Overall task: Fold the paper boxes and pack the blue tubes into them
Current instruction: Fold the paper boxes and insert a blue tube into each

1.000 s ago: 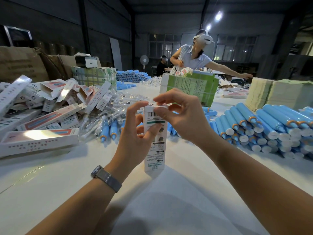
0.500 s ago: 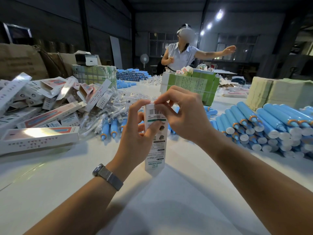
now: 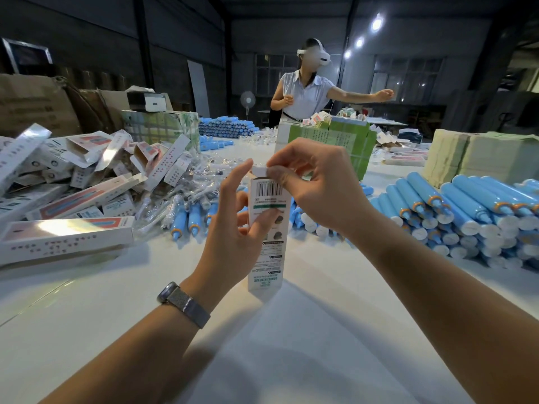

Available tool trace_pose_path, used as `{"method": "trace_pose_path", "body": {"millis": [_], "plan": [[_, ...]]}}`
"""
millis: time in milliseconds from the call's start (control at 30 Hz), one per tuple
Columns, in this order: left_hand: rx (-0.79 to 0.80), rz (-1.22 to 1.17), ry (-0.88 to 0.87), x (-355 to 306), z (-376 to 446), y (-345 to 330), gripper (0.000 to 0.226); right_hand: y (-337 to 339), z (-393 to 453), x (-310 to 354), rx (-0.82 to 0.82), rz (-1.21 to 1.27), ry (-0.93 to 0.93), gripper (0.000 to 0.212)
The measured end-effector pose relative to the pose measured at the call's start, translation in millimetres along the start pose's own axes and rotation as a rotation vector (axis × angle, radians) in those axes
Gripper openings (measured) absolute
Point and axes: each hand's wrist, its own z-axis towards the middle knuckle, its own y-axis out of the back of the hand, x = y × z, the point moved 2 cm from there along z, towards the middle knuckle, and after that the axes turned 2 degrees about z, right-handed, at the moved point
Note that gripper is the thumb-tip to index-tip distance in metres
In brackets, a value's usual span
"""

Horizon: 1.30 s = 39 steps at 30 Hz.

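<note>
A tall white paper box with a barcode and a green stripe stands upright on the white table in front of me. My left hand grips its middle from the left, thumb on the printed face. My right hand pinches the small white flap at the box's top end. Blue tubes with white caps lie stacked in a big pile to the right. A few more blue tubes lie behind the box at the left. What is inside the box is hidden.
A heap of folded white boxes covers the table's left side, beside clear plastic sleeves. A green carton stands behind my hands. Stacks of flat paper sit at the far right. A person stands beyond the table.
My right hand's fingers have lifted the top flap of the box a little higher. The person in the background swung an arm from low right to raised right.
</note>
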Motion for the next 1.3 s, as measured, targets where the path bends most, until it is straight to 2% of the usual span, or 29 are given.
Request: {"method": "trace_pose_path", "body": {"millis": [333, 533, 667, 900, 1067, 1300], "plan": [[0.001, 0.031, -0.030, 3.0, -0.2, -0.1, 0.062, 11.0, 8.2, 1.8, 0.153, -0.047, 0.005, 0.007], [-0.012, 0.037, -0.042, 6.1, 0.2, 2.3, 0.056, 5.6, 4.4, -6.0, 0.124, 0.109, -0.021, 0.007], [-0.028, 0.015, -0.031, 7.2, 1.8, 2.8, 0.056, 9.3, -1.5, -18.2, 0.152, 0.305, -0.058, 0.023], [-0.033, 0.013, -0.016, 6.0, -0.2, 3.9, 0.053, 1.4, -8.1, -26.3, 0.088, 0.426, -0.032, 0.021], [-0.031, 0.061, -0.022, 7.7, -1.9, 4.8, 0.057, 4.0, -7.2, -25.8, 0.114, 0.409, -0.023, 0.019], [-0.014, 0.074, -0.036, 8.2, 1.8, 4.3, 0.044, 4.3, -7.1, -20.6, 0.128, 0.281, 0.002, 0.014]]}}
